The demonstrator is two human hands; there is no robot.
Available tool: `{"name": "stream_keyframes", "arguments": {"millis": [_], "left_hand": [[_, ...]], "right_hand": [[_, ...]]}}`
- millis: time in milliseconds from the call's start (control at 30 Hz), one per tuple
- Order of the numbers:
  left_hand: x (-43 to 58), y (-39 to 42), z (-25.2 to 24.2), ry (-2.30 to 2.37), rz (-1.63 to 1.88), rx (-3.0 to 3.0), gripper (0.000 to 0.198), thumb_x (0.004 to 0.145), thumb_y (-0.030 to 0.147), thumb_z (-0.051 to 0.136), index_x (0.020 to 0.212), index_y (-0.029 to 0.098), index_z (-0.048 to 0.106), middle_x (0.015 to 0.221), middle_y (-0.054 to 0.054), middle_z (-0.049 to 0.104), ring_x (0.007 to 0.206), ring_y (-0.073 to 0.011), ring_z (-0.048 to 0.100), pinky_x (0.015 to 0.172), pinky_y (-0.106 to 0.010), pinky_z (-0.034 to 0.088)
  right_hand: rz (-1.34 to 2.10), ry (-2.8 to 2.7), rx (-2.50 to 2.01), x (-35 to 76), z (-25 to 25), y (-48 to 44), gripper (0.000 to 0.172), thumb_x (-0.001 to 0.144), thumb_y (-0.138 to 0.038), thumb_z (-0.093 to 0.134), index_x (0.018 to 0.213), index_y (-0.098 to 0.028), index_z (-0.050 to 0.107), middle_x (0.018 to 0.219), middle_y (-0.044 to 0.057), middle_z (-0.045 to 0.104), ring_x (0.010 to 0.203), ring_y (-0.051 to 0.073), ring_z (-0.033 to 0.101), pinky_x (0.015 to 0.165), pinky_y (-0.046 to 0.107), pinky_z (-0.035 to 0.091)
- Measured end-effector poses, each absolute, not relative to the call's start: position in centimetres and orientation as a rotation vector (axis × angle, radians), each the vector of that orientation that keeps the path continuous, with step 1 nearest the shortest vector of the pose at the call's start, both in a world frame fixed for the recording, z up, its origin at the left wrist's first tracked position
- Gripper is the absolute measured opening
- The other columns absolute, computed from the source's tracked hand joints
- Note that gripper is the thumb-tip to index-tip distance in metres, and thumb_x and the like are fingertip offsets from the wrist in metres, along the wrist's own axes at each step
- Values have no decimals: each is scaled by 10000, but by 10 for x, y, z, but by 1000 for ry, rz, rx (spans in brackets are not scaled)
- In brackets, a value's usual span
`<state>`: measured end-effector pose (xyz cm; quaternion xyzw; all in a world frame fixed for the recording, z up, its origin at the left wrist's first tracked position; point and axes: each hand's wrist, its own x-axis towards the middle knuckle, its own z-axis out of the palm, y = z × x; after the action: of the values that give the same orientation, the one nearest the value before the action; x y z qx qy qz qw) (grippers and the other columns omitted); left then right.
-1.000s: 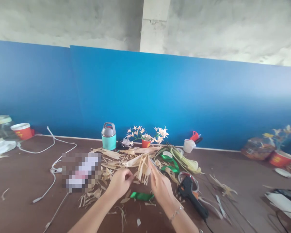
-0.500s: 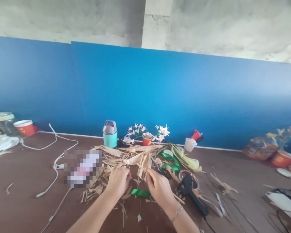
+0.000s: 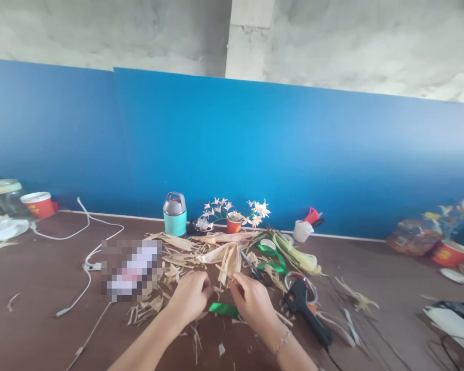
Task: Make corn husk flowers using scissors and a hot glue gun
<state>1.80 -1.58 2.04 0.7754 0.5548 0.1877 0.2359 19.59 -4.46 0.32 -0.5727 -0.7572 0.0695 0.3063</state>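
Observation:
My left hand (image 3: 191, 294) is closed just above the scattered husk scraps, its fingers curled inward; whatever it pinches is hidden. Beside it, my right hand (image 3: 252, 298) pinches a thin dried husk strip (image 3: 225, 271) whose pale end sticks out past the fingertips to the left. Beyond both hands lies a larger dried corn husk (image 3: 229, 258), partly fanned out. A short piece of green ribbon (image 3: 223, 309) rests on the table between my wrists. Scissors (image 3: 251, 262) lie partly covered, just past my right hand.
A black glue gun (image 3: 307, 312) with a cord lies to the right, near a bundle of green husks (image 3: 296, 251) and looped green ribbon (image 3: 280, 263). Behind stand a turquoise flask (image 3: 175, 219) and a red cup (image 3: 234, 225) with husk flowers. White cables (image 3: 88, 275) run along the left.
My left hand has drawn slightly down toward me, its fingers curling in. The right hand has shifted slightly, keeping its pinch on the husk strip.

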Motion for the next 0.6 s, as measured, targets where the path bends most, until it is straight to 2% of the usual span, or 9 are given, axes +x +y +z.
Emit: {"name": "stream_keyframes", "arguments": {"millis": [133, 333, 467, 600], "left_hand": [[26, -13, 22, 1273, 761, 1819, 138, 740, 247, 506, 681, 173, 607, 668, -18, 645, 656, -177, 589, 622, -252, 404], [32, -16, 22, 1018, 844, 1610, 186, 731, 306, 560, 731, 150, 662, 652, -13, 632, 645, -169, 566, 618, -247, 423], [31, -15, 24, 990, 890, 1574, 231, 746, 331, 543, 761, 141, 673, 687, -25, 638, 684, -171, 563, 657, -254, 425], [31, -17, 23, 988, 799, 1561, 209, 686, 299, 595, 783, 128, 666, 660, -18, 620, 624, -155, 540, 578, -241, 407]], "right_hand": [[352, -1930, -1500, 190, 8, -48, 192, 838, -268, 457, 808, -183, 626, 623, 7, 629, 538, 123, 537, 519, 199, 332], [589, -1791, -1412, 188, 5, -48, 158, 782, -233, 498, 647, -170, 553, 539, -31, 516, 496, 101, 440, 479, 191, 300], [804, -1635, -1302, 191, 9, -47, 179, 803, -275, 497, 679, -154, 542, 550, -41, 454, 495, 89, 382, 472, 191, 295], [861, -1557, -1245, 194, 13, -46, 239, 832, -340, 487, 692, -149, 520, 565, -48, 397, 508, 86, 338, 473, 198, 279]]}}
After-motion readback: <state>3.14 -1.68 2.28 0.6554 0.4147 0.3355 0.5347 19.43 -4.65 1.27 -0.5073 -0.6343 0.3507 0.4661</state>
